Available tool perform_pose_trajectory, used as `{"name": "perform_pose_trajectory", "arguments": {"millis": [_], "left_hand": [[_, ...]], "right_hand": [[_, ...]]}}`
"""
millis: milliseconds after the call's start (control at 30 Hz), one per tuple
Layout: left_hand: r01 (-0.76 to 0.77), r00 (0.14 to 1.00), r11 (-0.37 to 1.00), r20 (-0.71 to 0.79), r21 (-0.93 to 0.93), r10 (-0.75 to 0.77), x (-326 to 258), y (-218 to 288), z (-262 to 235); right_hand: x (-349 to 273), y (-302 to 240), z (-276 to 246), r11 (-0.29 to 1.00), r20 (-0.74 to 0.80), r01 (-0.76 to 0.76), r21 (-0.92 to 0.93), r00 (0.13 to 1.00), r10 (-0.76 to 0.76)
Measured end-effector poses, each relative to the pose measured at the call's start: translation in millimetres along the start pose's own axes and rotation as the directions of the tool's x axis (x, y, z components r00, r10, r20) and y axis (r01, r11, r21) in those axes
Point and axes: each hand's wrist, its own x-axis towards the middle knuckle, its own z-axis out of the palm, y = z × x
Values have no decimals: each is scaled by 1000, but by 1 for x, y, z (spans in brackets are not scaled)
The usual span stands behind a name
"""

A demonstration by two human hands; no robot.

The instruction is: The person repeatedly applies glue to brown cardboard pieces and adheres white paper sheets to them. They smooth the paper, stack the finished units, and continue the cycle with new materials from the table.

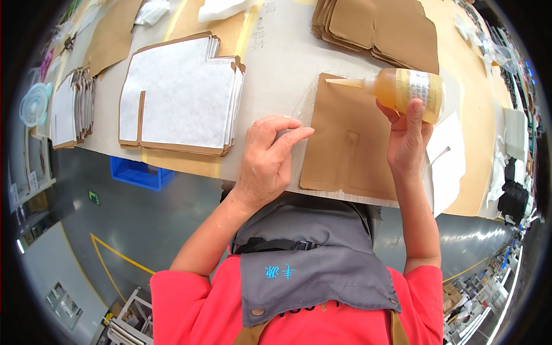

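Note:
My right hand [407, 138] is wrapped round a squeeze bottle [397, 89] of amber liquid with a pale label. The bottle lies nearly level, its long tapered nozzle pointing left over the upper edge of a brown sheet piece [328, 138]. That piece lies flat by the table's near edge and has a raised T-shaped line in its middle. Just left of it, my left hand [269, 158] hovers with loosely curled fingers. Its thumb and index tips are a little apart, with nothing visible between them.
A stack of white-faced, brown-edged pieces [181, 95] lies to the left, a smaller stack [72, 109] beyond it. Brown pieces [379, 29] are piled at the far side. A white slotted piece [447, 161] lies at right. A blue crate [141, 173] stands below the table edge.

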Motion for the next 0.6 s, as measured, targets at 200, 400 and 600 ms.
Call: {"name": "perform_pose_trajectory", "arguments": {"millis": [200,400,600], "left_hand": [[-10,1000,1000,10,5,10,1,0,-1],[-24,1000,1000,-11,7,24,0,-1,0],[-33,999,999,-21,8,33,0,-2,-1]], "right_hand": [[-2,4,-6,1000,8,-7,22,1000,7],[-21,5,-22,996,70,-77,53,995,73],[-47,2,-30,994,105,-102,-31,989,104]]}}
